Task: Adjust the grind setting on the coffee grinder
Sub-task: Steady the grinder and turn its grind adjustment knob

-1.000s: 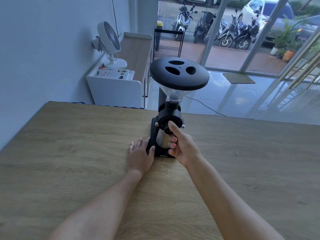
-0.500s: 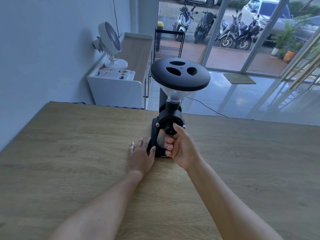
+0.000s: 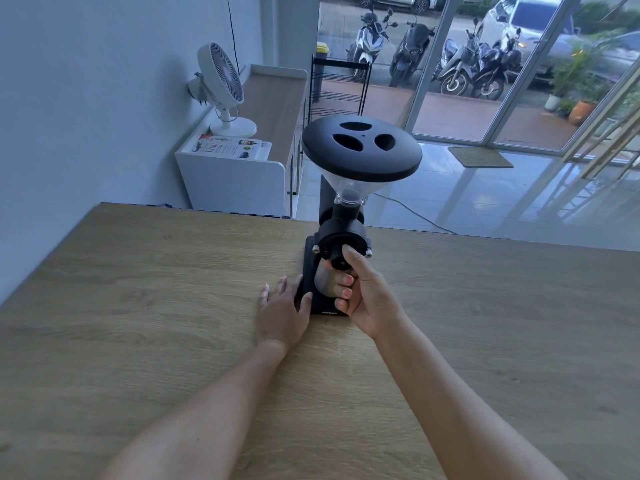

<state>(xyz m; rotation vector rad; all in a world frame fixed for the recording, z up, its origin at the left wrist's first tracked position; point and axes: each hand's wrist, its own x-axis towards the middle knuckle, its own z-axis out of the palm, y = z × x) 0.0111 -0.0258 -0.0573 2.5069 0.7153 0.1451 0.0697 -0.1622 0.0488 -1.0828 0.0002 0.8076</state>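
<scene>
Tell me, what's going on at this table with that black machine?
A person is setting the grind on a black coffee grinder standing on a wooden table. The right hand pinches the round dial on the grinder's front, thumb on top and fingers curled below. The left hand lies flat on the table against the left side of the grinder's base, steadying it. The clear hopper, under its black lid, looks empty.
</scene>
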